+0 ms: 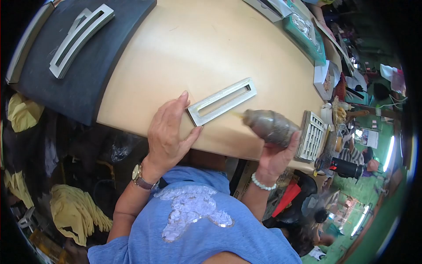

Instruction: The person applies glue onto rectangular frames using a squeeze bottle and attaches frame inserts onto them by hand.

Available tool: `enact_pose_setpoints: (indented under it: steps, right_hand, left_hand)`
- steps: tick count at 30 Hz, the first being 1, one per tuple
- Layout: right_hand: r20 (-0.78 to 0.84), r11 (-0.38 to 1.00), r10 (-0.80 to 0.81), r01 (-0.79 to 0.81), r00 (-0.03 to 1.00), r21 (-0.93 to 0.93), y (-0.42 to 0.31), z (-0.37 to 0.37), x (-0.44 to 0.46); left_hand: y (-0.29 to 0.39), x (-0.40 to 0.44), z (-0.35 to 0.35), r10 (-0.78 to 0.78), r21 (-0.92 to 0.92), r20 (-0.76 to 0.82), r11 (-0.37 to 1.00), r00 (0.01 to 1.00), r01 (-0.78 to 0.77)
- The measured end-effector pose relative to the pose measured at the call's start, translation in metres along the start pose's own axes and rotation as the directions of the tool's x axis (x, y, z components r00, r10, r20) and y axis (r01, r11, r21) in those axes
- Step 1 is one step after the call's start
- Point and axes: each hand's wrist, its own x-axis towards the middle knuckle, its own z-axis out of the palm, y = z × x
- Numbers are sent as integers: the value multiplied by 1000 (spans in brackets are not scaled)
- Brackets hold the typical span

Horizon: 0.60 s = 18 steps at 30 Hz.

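A pale metal frame (pixel 223 101), long and rectangular with an open slot, lies at a slant on the tan tabletop. My left hand (pixel 166 136) rests at its near-left end, fingers stretched and thumb apart. The thumb tip meets the lower corner; whether the fingers press on the frame I cannot tell. Wrapped in my right hand (pixel 278 156) is a brownish, smudged squeeze bottle (pixel 271 126), tilted so its narrow yellowish tip points left towards the frame's lower edge. Whether the tip touches anything is unclear, as it is blurred.
On a dark board (pixel 103 57) at the left, similar metal frames (pixel 81 42) are stacked. A grey slotted stack (pixel 311 135) stands at the table's right edge. Further back are a teal tray (pixel 303 37) and a white box (pixel 324 79). Yellow cloth (pixel 74 209) hangs lower left.
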Motion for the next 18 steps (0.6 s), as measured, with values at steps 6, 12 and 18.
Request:
enact_pose_setpoints:
  steps: [6,12,18]
  right_hand:
    - [-48,951,-276,265,960,-158,-3,-31,42]
    - [-6,900,-367,354,930,-254,5,-34,51]
    - [-4,891,-393,379,920,-252,11,-32,48]
  left_hand:
    - [0,0,0,4,0,12,1000,1000,-4]
    - [0,0,0,1,4,20,1000,1000,-1]
    - [0,0,0,8,17,30,1000,1000,-8]
